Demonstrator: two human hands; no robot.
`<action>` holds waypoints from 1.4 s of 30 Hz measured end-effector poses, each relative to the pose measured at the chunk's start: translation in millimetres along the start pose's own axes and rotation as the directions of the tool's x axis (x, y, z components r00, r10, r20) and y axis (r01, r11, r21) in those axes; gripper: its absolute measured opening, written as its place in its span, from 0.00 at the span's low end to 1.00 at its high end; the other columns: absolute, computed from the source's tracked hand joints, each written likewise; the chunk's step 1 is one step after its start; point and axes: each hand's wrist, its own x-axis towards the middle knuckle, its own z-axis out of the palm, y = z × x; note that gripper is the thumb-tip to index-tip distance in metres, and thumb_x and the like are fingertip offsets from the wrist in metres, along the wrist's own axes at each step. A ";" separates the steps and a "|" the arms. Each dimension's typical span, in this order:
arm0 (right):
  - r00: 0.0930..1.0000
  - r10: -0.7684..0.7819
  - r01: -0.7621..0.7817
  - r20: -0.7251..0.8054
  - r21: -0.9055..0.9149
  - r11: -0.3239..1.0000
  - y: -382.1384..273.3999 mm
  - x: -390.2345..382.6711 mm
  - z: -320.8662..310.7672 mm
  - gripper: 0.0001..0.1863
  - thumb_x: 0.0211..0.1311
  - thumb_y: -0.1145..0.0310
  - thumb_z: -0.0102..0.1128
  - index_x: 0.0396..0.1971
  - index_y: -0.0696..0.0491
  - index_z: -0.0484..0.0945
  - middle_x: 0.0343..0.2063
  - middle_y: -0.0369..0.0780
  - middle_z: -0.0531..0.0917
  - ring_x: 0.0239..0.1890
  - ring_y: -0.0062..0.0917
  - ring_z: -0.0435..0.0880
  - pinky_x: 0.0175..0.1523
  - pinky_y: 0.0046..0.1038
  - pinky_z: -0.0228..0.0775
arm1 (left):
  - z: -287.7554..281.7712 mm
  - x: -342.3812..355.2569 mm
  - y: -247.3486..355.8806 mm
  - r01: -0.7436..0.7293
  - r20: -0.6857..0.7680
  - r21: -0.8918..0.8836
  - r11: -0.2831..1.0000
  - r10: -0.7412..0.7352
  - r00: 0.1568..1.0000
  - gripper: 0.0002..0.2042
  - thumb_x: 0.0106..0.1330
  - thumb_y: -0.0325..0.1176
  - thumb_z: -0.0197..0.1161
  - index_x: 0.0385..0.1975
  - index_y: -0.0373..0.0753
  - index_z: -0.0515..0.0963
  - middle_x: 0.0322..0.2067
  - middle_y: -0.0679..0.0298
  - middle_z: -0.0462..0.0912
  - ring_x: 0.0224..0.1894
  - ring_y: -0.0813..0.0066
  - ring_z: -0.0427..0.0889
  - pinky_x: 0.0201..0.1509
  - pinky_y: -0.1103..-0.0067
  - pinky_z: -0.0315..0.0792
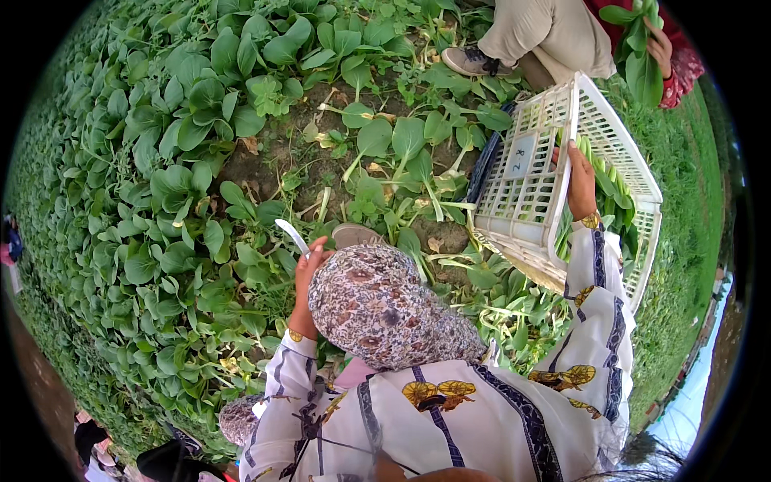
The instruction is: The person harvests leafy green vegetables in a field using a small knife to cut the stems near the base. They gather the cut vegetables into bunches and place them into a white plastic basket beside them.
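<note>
My left hand (308,277) is closed around a small knife, whose pale curved blade (291,235) points up and to the left over the leafy plants. My right hand (581,183) grips the near rim of a white slatted plastic crate (526,189), fingers hooked over the edge. The crate leans at a tilt on the right, with green leafy vegetables (614,193) with pale stalks inside it. Cut bok choy leaves (407,138) lie scattered on the soil between my two hands. The knife's handle is hidden in my fist.
Dense rows of bok choy (173,193) spread across the left. Beyond the crate crouches another person in beige trousers (534,32), holding a bunch of bok choy (642,60). A grass strip (683,257) runs along the right. Dark cloth (484,173) lies against the crate's left side.
</note>
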 end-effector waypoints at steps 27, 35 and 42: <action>0.885 -0.001 -0.244 0.466 0.465 0.851 -96.0 38.8 220.6 0.13 0.64 0.61 0.48 0.27 0.52 0.59 0.18 0.32 0.62 0.16 0.14 0.59 0.19 0.18 0.53 | 21.5 41.3 3.5 0.045 0.153 0.055 0.997 -0.053 0.987 0.13 0.66 0.35 0.52 0.47 0.35 0.70 0.25 0.64 0.79 0.19 0.84 0.70 0.22 0.86 0.65; 0.956 -0.016 -0.015 0.292 0.104 0.994 -116.0 18.8 247.2 0.24 0.64 0.60 0.49 0.54 0.60 0.63 0.38 0.47 0.74 0.37 0.28 0.75 0.43 0.24 0.71 | 20.8 39.8 31.4 -0.080 0.182 -0.164 0.983 0.110 0.977 0.13 0.66 0.33 0.51 0.46 0.35 0.69 0.31 0.60 0.79 0.22 0.82 0.73 0.26 0.84 0.69; 0.272 -0.297 0.824 0.915 -0.062 0.563 -72.1 -182.7 273.0 0.29 0.58 0.71 0.54 0.60 0.55 0.59 0.41 0.42 0.76 0.47 0.25 0.75 0.54 0.28 0.65 | 42.4 10.8 71.8 -0.266 0.043 -0.446 0.855 0.318 0.947 0.18 0.68 0.40 0.48 0.51 0.35 0.67 0.45 0.57 0.75 0.42 0.73 0.76 0.45 0.77 0.72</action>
